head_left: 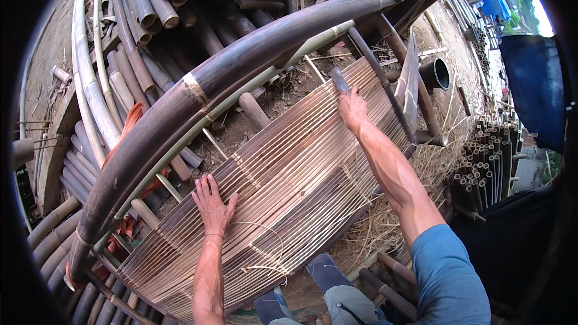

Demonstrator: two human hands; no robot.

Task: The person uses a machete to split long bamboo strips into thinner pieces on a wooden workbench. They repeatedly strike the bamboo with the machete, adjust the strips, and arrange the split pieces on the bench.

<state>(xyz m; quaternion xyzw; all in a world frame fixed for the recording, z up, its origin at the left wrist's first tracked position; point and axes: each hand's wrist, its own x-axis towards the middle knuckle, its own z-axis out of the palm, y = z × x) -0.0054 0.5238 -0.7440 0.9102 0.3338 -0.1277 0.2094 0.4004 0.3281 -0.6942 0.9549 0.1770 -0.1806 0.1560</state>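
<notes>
Clearly, from the head view, the slatted panel (pixel 289 171) is the thing to steer by: a long framed row of bamboo slats stretched out under both arms, its length running from the person's near left to the far right. The left hand (pixel 214 207) lies palm down on the slats toward the panel's left end, close to its far edge, with the fingers spread and pinching nothing. The right hand (pixel 354 109) is near the panel's far right end, its fingers folded about the near end of a flat grey piece (pixel 339 80) (tool or offcut, I cannot tell). That piece juts beyond the right grip, away from the person, at the panel's far edge; its long axis stands crosswise to the slats. The right hand is much the nearer to it, since the left sits well apart, most of the way down the panel.

Between the hands, on the near side of the panel, a thin pale strip (pixel 281 242) curls in a loose loop. A thick dark pole (pixel 259 42) runs beyond the panel's far edge, bowed in this wide picture, and straw-like shavings (pixel 385 222) lie beside the panel's near right side.
</notes>
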